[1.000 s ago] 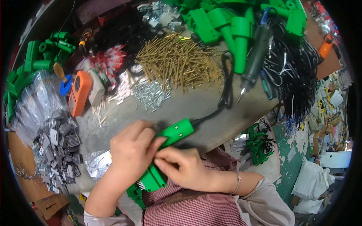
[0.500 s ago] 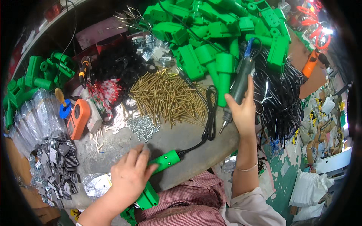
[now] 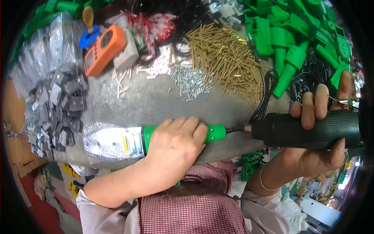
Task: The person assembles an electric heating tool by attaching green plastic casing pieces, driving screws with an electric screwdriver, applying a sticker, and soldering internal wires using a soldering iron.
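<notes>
Two bare hands shared the work. The left hand was closed over a green tool body, its fingers wrapped across the middle, so that one end showed to the right of the knuckles and the other to the left of the wrist. The right hand was curled around a dark power screwdriver, thumb below and fingers above, its nose pointing back toward the left hand. Whether the bit touched the green body could not be told.

As for progress, the two halves appeared to be joined at the end just right of the left hand, where small dark spots looked like seated screws. The part under the palm was hidden, so any fastening left there could not be judged. The screwdriver in the grip suggested that the fastening was not yet finished.

Plenty of stock remained: silver screws lay just beyond the left hand, brass-coloured pins farther out between both hands, and more green housings beyond the right hand. A clear plastic bag and grey slotted blocks lay left of the left hand.
</notes>
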`<state>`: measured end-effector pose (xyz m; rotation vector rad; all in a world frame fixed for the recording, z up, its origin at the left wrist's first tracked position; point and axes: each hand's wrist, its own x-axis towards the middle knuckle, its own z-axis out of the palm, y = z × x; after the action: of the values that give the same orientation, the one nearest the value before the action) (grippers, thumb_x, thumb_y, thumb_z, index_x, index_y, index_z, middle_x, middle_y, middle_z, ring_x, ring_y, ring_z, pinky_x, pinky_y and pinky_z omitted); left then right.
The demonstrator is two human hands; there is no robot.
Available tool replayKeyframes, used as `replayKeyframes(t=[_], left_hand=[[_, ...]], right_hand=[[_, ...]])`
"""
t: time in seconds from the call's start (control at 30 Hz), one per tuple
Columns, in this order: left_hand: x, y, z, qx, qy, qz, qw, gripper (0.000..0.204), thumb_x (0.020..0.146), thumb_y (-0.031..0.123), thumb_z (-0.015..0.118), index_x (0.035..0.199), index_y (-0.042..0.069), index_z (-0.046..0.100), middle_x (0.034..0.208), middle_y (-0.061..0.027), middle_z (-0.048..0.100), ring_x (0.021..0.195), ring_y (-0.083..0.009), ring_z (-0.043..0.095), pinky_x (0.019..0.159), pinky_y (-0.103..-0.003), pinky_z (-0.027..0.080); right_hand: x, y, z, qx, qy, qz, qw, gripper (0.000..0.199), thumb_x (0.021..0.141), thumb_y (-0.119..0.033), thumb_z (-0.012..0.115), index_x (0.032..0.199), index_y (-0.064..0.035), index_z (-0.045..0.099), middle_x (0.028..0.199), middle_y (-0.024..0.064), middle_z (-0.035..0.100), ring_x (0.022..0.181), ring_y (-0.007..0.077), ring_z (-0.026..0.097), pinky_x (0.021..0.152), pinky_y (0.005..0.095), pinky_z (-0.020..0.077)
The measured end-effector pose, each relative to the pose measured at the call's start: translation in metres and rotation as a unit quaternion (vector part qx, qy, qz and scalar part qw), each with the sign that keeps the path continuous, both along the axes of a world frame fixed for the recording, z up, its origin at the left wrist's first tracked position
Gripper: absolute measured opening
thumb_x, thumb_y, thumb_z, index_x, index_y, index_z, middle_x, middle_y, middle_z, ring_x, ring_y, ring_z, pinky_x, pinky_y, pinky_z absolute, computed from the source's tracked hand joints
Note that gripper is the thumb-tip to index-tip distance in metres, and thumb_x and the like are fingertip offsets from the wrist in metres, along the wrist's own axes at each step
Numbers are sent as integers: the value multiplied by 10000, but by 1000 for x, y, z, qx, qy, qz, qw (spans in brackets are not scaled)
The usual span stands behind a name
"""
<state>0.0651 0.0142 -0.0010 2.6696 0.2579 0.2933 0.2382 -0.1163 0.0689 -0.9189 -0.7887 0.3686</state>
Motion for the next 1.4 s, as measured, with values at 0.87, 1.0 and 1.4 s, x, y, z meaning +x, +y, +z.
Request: replayKeyframes(t=[0.87, 1.0, 1.4], left_hand=[[-4, -6, -20, 32, -53, 41, 997, 261, 671, 124, 684, 908, 20, 650, 790, -58, 576, 720, -220, 591, 626, -346, 478], [-5, -8, -19, -8, -63, 44, 997, 268, 654, 148, 718, 883, 53, 619, 772, -56, 514, 727, -246, 562, 639, -359, 467], [-8, -12, -22, 23, -89, 61, 994, 259, 700, 132, 610, 918, -3, 650, 762, -41, 563, 733, -200, 576, 648, -308, 493]], right_hand=[[-30, 31, -38, -18, -48, 113, 992, 599, 802, -435, 746, 1117, -47, 415, 803, 49, 517, 565, 138, 526, 528, 264, 426], [-24, 12, -34, 6, -80, 183, 980, 482, 871, -368, 667, 1106, -40, 403, 819, 113, 553, 580, 211, 565, 520, 325, 462], [-12, 30, -42, 54, -134, 336, 931, 211, 1017, -193, 511, 1070, -35, 382, 832, 238, 636, 608, 352, 645, 559, 409, 555]])
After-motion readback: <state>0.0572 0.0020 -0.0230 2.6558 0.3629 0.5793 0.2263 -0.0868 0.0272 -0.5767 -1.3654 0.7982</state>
